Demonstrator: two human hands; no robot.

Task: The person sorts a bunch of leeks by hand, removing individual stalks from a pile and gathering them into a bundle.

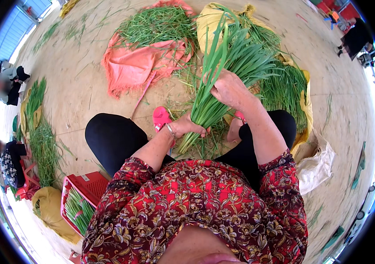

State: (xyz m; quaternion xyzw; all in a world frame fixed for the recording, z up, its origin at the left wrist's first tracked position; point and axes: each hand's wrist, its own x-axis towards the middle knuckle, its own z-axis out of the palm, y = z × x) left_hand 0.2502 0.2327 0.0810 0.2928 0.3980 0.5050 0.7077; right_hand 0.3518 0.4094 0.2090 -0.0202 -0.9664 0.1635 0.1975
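A large bunch of long flat green leaves, likely garlic chives [211, 103], slants up between my knees. My left hand [186, 125], with a bracelet at its wrist, is closed round the stems near their lower ends. Higher up, my right hand [231, 89] has its fingers curled in, pinching leaves at the bunch's left side. Part of those fingers is hidden by the hand itself. The leafy tops fan out toward the upper right, over a yellow sack [209, 24].
Loose trimmings [158, 26] lie heaped on a pink cloth [130, 66]. More chives [284, 94] rest on yellow sacking at right. A white sack [317, 165] is beside my right knee. A red crate [88, 187] with tied bundles stands lower left. Other people [357, 37] are farther off.
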